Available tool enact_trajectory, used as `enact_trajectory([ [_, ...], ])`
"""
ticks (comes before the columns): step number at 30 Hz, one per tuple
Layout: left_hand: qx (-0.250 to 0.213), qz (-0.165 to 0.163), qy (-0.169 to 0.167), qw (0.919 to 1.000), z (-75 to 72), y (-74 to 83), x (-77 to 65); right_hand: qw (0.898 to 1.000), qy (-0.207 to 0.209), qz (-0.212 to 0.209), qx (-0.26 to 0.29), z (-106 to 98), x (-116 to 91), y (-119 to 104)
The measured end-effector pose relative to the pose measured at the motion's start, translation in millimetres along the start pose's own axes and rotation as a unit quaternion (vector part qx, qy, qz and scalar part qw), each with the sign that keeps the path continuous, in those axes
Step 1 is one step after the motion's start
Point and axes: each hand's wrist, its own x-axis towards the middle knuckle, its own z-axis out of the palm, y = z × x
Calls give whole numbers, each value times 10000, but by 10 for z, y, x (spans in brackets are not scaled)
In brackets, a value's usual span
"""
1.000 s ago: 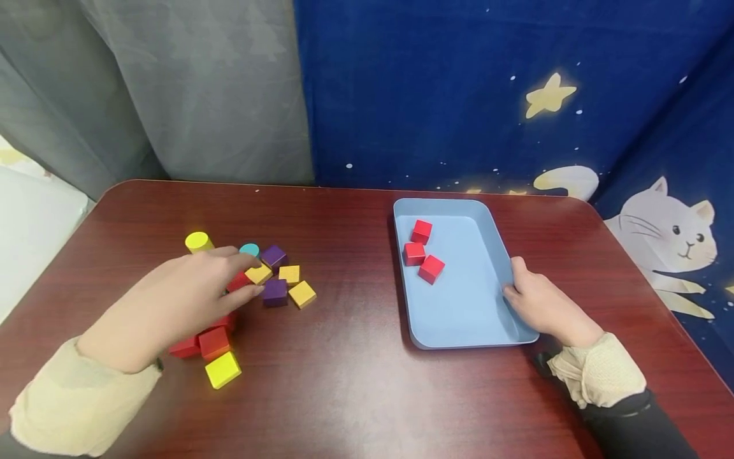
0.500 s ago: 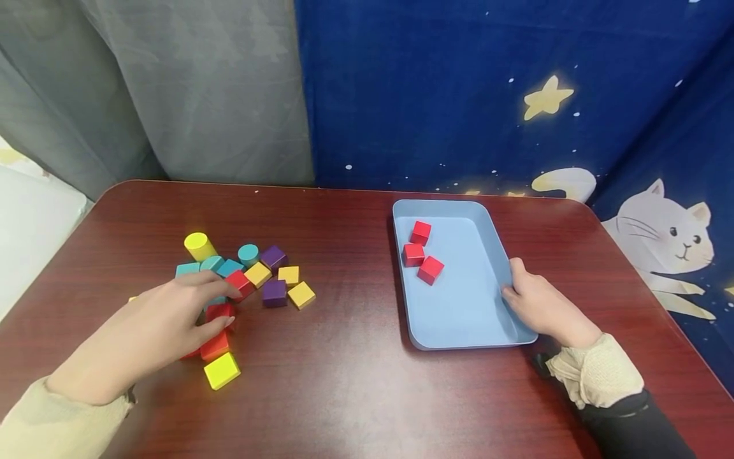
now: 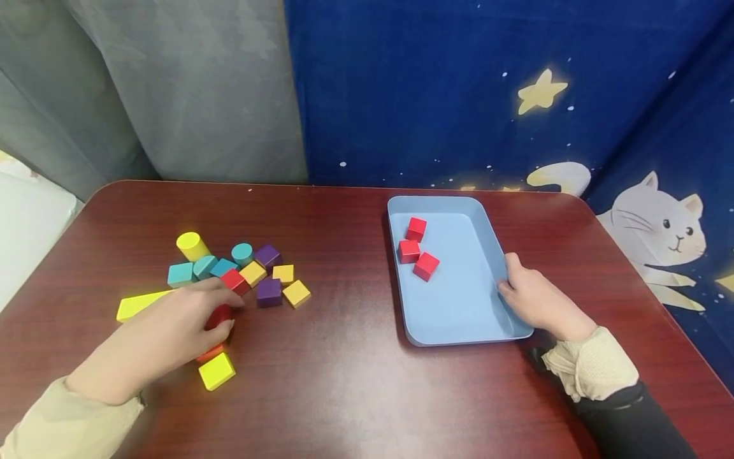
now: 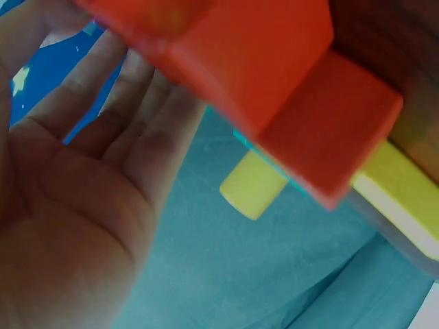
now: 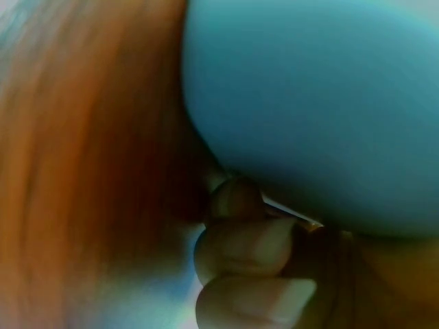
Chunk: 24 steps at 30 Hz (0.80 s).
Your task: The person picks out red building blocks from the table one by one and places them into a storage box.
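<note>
My left hand (image 3: 172,331) is over the left cluster of blocks, thumb and index finger around a red block (image 3: 219,314). The left wrist view shows the palm (image 4: 75,199) and several fingers, with large red blocks (image 4: 254,62) in front of the fingertips. Right beside the index finger lies another red block (image 3: 234,282); an orange-red one (image 3: 211,354) is partly hidden under the thumb. On the right, my right hand (image 3: 541,299) grips the side wall of a light blue tray (image 3: 459,319), thumb over the rim and fingers (image 5: 247,243) curled beneath it.
Three red cubes (image 3: 425,266) lie inside the tray. Around the left hand are a yellow cylinder (image 3: 192,246), a long yellow block (image 3: 137,305), several teal pieces (image 3: 181,274), two purple cubes (image 3: 269,292), small tan blocks (image 3: 297,294) and a yellow block (image 3: 216,371). Curtains hang behind the table.
My left hand has moved back from the tan and purple blocks toward the near red blocks and its fingers have come around one. The right hand keeps its grip on the tray.
</note>
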Motion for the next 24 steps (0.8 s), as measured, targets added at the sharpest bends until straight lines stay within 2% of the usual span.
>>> enact_trajectory([
  [6,112,-231,-333,9991,51,11,-3,10000,-25,9,6,5,-12,-13],
  [10,118,-367,-425,9984,55,7,-36,10000,-27,-33,9,6,-5,-28],
  [18,110,-338,-259,9990,47,26,-16,10000,-10,13,-4,-4,13,-23],
  [24,129,-346,-347,9987,46,27,32,10000,31,-12,-41,-5,13,-19],
])
